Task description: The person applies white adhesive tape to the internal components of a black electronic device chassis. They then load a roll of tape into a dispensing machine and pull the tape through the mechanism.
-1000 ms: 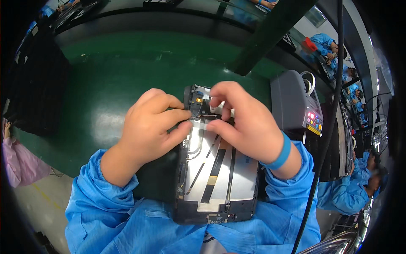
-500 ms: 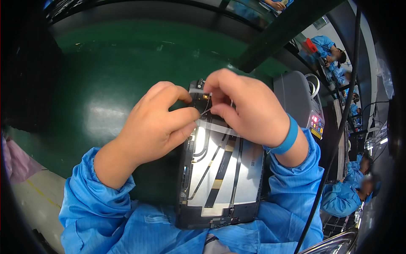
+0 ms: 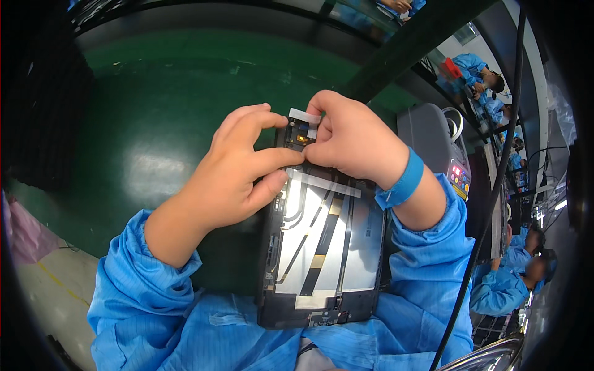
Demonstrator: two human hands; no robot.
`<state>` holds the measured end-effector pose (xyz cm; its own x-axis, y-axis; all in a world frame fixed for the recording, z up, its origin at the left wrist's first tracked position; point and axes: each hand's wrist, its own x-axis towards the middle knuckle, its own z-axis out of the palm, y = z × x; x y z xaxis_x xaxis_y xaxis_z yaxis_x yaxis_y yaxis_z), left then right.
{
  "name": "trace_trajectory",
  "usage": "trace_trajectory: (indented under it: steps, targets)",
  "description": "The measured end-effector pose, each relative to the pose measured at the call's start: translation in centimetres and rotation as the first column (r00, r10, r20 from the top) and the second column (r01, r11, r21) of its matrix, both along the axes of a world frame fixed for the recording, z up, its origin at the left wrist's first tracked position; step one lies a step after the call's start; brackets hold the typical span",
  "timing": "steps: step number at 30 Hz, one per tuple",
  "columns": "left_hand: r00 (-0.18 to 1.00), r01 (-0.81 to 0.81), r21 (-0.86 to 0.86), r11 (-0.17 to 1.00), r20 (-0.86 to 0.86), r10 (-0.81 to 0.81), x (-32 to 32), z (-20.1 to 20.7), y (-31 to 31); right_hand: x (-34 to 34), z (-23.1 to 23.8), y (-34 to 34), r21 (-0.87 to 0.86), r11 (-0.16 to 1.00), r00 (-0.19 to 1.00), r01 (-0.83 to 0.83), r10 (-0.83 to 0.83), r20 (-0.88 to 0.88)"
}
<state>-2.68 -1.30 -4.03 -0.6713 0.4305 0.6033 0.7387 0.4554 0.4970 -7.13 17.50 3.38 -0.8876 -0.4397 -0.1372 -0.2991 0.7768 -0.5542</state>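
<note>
An opened tablet (image 3: 365,247) leans against my blue smock, its inside showing a silvery panel, dark flat cables and black edges. My left hand (image 3: 232,167) lies at its far end with fingers apart; one fingertip rests on the top left edge, another presses beside the small boards. Just right of it, my right hand (image 3: 352,139) is closed, its curled fingertips over the far end; whatever they pinch is hidden. A whitish strip (image 3: 304,115) sticks up by its index finger. Another translucent strip (image 3: 328,183) crosses the tablet above the silvery panel.
Beneath lies a green work surface (image 3: 136,136). A grey machine (image 3: 427,136) with lit buttons stands at the right, near a hanging black cable (image 3: 495,210). A dark post (image 3: 414,52) rises beyond my right hand. People in blue smocks (image 3: 501,290) are farther right.
The whitish strip at the tablet's far end has shifted upward and now stands up. My right fingers have curled in toward my left fingertip; the thin wire between my hands no longer shows.
</note>
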Motion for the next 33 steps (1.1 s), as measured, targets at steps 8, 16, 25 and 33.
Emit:
trace_trajectory:
  steps: [8,16,25,33]
  targets:
    - [0.996,0.037,0.027,0.999,0.076,-0.039,-0.2,-0.3,-0.1,-0.6,0.9,1.9,0.109,0.853,0.749,-0.510,0.503,-0.432]
    - [0.997,0.027,0.041,0.999,0.070,-0.030,-0.3,-0.5,-0.2,-0.2,-0.3,0.8,-0.042,0.973,0.799,-0.228,0.162,-0.580]
    - [0.993,0.049,0.047,0.998,0.109,-0.054,-0.3,-0.5,-0.4,-0.3,-1.1,2.2,-0.501,0.862,0.979,-0.079,0.163,0.126]
    - [0.991,0.056,0.055,0.997,0.117,-0.062,-0.2,-0.3,-0.5,0.4,-0.3,2.2,-0.496,0.867,0.983,0.055,0.040,0.179]
